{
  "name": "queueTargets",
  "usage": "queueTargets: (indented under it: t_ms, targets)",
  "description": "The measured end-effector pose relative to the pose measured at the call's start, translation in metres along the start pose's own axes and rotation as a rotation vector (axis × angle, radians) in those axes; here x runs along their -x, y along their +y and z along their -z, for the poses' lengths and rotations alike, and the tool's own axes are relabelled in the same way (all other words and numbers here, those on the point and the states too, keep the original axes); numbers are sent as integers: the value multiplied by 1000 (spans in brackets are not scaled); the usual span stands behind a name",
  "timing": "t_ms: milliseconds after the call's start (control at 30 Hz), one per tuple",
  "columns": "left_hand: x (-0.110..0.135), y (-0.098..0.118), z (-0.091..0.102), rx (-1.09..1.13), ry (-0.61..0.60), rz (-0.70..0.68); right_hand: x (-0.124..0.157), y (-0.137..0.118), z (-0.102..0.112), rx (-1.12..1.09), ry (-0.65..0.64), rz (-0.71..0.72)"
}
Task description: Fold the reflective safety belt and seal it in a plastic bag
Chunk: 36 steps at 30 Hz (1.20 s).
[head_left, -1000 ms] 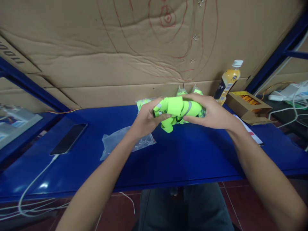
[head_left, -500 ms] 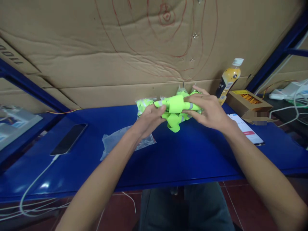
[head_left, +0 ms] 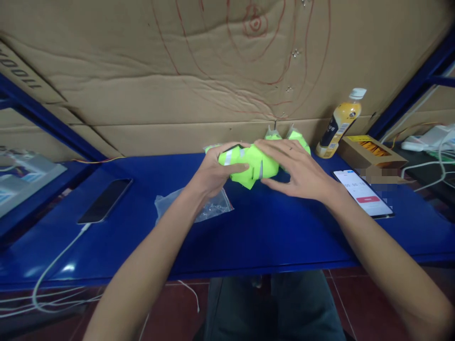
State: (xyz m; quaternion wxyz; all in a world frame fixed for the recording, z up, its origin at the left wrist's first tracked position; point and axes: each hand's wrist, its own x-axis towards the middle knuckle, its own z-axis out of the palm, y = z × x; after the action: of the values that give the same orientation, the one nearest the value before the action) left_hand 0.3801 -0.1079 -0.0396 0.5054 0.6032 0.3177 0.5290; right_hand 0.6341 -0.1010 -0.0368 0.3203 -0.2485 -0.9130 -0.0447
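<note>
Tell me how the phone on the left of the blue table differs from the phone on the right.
The left phone has a dark screen; the right phone is lit, showing a white screen with a red button. The left phone has a white cable running from its near end; no cable shows at the right phone. The left phone lies apart from both hands; the right phone lies close beside the right hand. Both lie flat on the blue table.
</note>
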Motion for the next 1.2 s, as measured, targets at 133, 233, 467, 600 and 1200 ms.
queueTargets:
  t_ms: [133, 233, 467, 600, 1200]
  targets:
    - [3, 8, 3, -276, -78, -167, -1, 8, -3, -293, 60, -132]
    - [5, 9, 2, -341, -83, -255, -3, 12, -4, -431, 118, -140]
    - [4, 1, -8, -477, -108, -373, -2, 15, -1, -474, 119, -201]
    - [2, -14, -13, -312, 19, -260, -1, 13, -2, -391, 242, -204]
    - [3, 6, -8, -1, -141, 179, 11, 16, -27, 41, 337, 195]
